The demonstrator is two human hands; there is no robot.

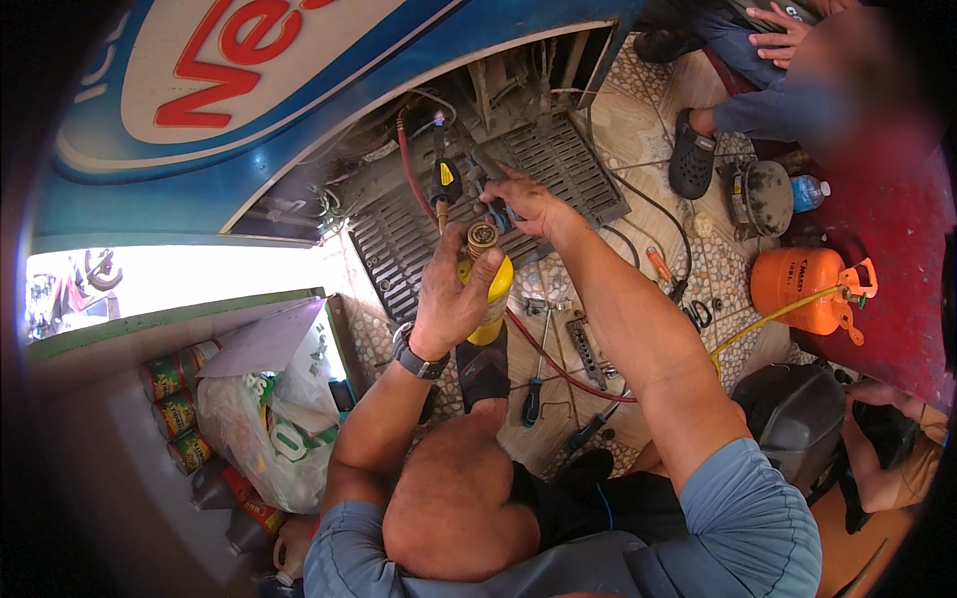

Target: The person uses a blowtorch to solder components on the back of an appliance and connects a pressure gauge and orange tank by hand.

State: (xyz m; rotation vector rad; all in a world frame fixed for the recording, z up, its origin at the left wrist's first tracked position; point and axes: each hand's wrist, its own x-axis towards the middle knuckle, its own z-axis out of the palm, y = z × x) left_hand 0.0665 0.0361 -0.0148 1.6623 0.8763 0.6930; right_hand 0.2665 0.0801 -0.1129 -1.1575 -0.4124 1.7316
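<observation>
My left hand [449,304] is closed around a yellow gas cylinder [494,299] fitted with a brass-necked torch head [446,184]. A small bluish-white flame [439,118] glows at the torch's tip, inside the open base compartment of a blue freezer [269,184]. Just to its right, my right hand [528,206] grips a tool with blue-grey handles [498,214], which looks like pliers; my fingers partly cover it, and its jaws are unclear. Both hands are above a dark slotted grille [568,164]. A red hose [407,159] runs beside the torch.
Screwdrivers [535,389], a metal bar with holes [586,351] and a black cable [683,239] lie on the floor. At right is an orange gas cylinder [797,289] with a yellow hose. A bag [264,429] and cans stand left. Other people sit nearby at upper and lower right.
</observation>
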